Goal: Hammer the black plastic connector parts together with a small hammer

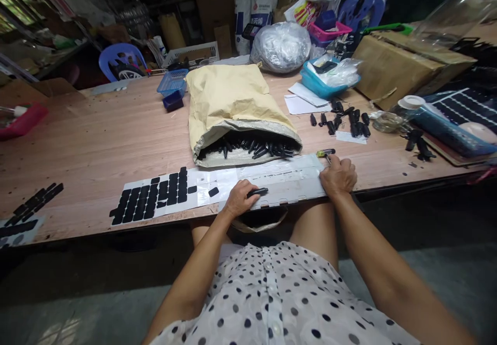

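My left hand [241,198] is closed around a small, long black piece [259,192] that sticks out to the right of the fingers. It rests over a long whitish board [285,189] along the table's front edge. At the board's right end is my right hand [339,175], its fingers curled; a thin tip shows by the thumb, but what it belongs to is hidden. Just beyond that hand lies a yellow-and-black tool [325,153]. To the left, a pale sheet [205,193] carries rows of black flat pieces [149,197]. A large cream sack [236,94] gapes toward me, with many black pieces [267,148] inside.
Loose black parts [354,122] lie at right, near a blue basin [330,83] and a cardboard box [399,68]. Small blue baskets [173,82] stand left of the sack. More black strips [37,200] lie at far left. Below the front edge, an open bag [260,226] hangs between my legs.
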The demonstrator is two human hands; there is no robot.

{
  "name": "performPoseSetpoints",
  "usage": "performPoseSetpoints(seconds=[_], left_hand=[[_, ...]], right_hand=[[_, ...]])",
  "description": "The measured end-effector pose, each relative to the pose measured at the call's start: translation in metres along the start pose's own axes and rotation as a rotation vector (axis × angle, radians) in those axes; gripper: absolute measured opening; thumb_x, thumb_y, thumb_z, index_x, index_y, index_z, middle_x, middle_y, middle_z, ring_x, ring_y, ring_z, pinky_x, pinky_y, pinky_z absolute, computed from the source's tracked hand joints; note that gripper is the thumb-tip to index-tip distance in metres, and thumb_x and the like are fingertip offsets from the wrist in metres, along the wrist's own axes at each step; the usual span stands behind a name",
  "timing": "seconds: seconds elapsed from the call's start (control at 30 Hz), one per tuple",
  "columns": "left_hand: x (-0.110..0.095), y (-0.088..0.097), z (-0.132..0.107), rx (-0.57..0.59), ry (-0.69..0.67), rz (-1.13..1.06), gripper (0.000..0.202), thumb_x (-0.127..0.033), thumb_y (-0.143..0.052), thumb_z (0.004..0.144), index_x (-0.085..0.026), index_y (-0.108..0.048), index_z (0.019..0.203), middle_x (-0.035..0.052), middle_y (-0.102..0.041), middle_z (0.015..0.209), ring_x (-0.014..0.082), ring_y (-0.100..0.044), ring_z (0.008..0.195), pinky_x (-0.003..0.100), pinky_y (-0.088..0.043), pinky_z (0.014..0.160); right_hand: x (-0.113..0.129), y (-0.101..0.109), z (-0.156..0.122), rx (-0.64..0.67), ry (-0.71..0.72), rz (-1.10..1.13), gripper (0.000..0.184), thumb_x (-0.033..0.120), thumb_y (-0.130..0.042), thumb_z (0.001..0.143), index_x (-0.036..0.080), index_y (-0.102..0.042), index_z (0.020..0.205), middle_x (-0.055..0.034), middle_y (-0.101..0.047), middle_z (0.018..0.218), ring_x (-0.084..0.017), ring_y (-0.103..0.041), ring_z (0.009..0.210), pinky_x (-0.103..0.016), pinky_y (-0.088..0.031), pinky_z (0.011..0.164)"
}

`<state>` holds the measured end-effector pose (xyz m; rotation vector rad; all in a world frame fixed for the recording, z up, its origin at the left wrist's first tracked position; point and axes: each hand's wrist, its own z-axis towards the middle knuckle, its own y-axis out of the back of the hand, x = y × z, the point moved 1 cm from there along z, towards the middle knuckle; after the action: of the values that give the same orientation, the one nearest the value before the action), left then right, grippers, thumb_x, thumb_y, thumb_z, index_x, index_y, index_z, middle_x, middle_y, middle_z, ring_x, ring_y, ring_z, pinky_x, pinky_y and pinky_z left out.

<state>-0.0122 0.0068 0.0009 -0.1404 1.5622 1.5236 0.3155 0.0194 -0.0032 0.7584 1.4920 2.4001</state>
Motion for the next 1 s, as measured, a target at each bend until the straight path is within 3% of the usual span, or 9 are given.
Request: performPoseSetpoints(seconds=[0.13, 0.27, 0.33, 0.43, 0.53, 0.63, 0.83, 1.0], left_hand=[[-0.019, -0.004, -0.023, 0.058, -0.137, -0.008, 0.024, -0.036, -0.055, 0.101, -0.022, -0.072, 0.111, 0.0087, -0.069, 0.098, 0.0230, -0.065, 0.094, 0.036, -0.054, 0.086], [-0.033, -0.034, -0.066, 0.168, -0.260, -0.029, 0.033, -0.038, -0.043, 0.107, -0.022, -0.068, 0.121, 0.0092, -0.072, 0.100, 0.0205, -0.069, 0.090, 0.032, -0.056, 0.081], [-0.030, -0.052, -0.083, 0.179, -0.188, 0.018, 0.032, -0.037, -0.044, 0.106, -0.021, -0.069, 0.120, 0.0097, -0.074, 0.098, 0.0216, -0.071, 0.089, 0.033, -0.058, 0.081], [-0.019, -0.068, -0.093, 0.253, 0.097, 0.142, 0.030, -0.033, -0.047, 0.104, -0.021, -0.070, 0.120, 0.0110, -0.077, 0.104, 0.0245, -0.073, 0.096, 0.036, -0.059, 0.087], [-0.013, -0.069, -0.092, 0.400, 0.396, 0.218, 0.037, -0.030, -0.045, 0.105, -0.023, -0.065, 0.136, 0.0114, -0.077, 0.121, 0.0257, -0.073, 0.111, 0.037, -0.057, 0.098], [-0.017, -0.064, -0.088, 0.500, 0.557, 0.238, 0.044, -0.031, -0.042, 0.107, -0.024, -0.057, 0.148, 0.0120, -0.074, 0.130, 0.0276, -0.071, 0.120, 0.040, -0.053, 0.106], [-0.024, -0.063, -0.085, 0.497, 0.646, 0.228, 0.046, -0.032, -0.044, 0.106, -0.024, -0.056, 0.150, 0.0139, -0.076, 0.127, 0.0297, -0.072, 0.119, 0.041, -0.053, 0.104], [-0.017, -0.066, -0.090, 0.417, 0.573, 0.238, 0.046, -0.029, -0.047, 0.103, -0.024, -0.059, 0.147, 0.0133, -0.078, 0.117, 0.0282, -0.075, 0.109, 0.039, -0.056, 0.098]], right_hand=[[0.006, 0.001, -0.002, -0.013, 0.014, -0.014, 0.039, 0.016, -0.050, 0.088, 0.016, -0.073, 0.119, -0.0171, -0.058, 0.100, -0.029, -0.050, 0.089, -0.035, -0.030, 0.067], [0.008, 0.002, -0.002, 0.002, 0.008, -0.029, 0.039, 0.016, -0.048, 0.090, 0.016, -0.072, 0.121, -0.0179, -0.059, 0.101, -0.030, -0.052, 0.092, -0.036, -0.033, 0.068], [0.009, 0.002, -0.002, 0.005, 0.012, -0.039, 0.039, 0.017, -0.048, 0.090, 0.016, -0.072, 0.121, -0.0179, -0.059, 0.102, -0.030, -0.052, 0.093, -0.037, -0.034, 0.069], [0.008, 0.001, -0.002, 0.011, 0.017, -0.056, 0.039, 0.017, -0.049, 0.090, 0.017, -0.071, 0.122, -0.0171, -0.059, 0.102, -0.030, -0.052, 0.093, -0.036, -0.034, 0.069], [0.008, -0.001, -0.001, 0.027, 0.012, -0.073, 0.039, 0.017, -0.049, 0.091, 0.017, -0.070, 0.124, -0.0166, -0.058, 0.103, -0.029, -0.052, 0.095, -0.035, -0.034, 0.070], [0.008, -0.002, -0.001, 0.044, 0.006, -0.080, 0.040, 0.018, -0.049, 0.092, 0.018, -0.070, 0.126, -0.0171, -0.058, 0.105, -0.030, -0.051, 0.096, -0.035, -0.034, 0.071], [0.009, -0.003, -0.001, 0.035, 0.006, -0.070, 0.040, 0.017, -0.047, 0.092, 0.018, -0.070, 0.125, -0.0172, -0.059, 0.105, -0.030, -0.052, 0.096, -0.035, -0.032, 0.070], [0.011, -0.001, -0.001, 0.047, -0.001, -0.066, 0.041, 0.016, -0.048, 0.092, 0.017, -0.070, 0.126, -0.0180, -0.059, 0.106, -0.030, -0.051, 0.096, -0.036, -0.033, 0.070]])
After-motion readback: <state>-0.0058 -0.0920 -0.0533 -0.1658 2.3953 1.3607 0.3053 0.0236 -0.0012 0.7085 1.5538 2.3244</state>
